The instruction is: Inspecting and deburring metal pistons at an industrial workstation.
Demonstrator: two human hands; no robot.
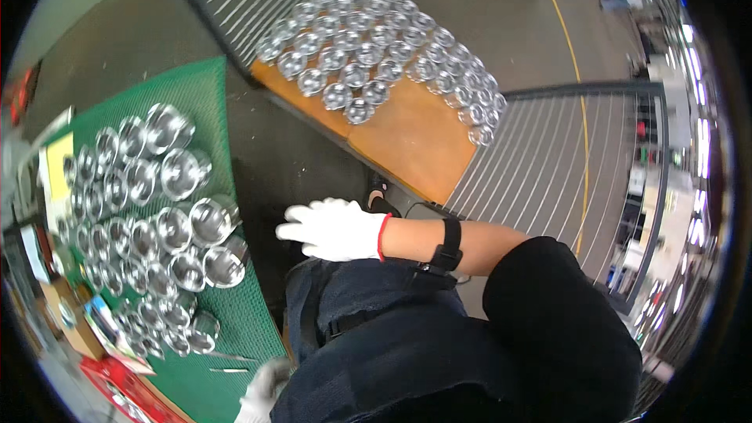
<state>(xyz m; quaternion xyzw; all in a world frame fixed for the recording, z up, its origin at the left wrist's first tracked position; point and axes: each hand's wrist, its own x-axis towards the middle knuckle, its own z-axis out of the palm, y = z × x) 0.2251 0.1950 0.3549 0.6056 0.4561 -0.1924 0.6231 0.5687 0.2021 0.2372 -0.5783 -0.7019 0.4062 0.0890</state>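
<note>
Head view: glasses are grouped on the green-covered table, others on an orange board, presumably to save space. The right hand is held spread, empty; the blurred left hand's grip cannot be judged.

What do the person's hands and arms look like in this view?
The right hand wears a white glove with red cuff trim; that arm has a black buckled strap and black sleeve. The left hand looks white-gloved but blurred; its sleeve isn't distinguishable.
</note>
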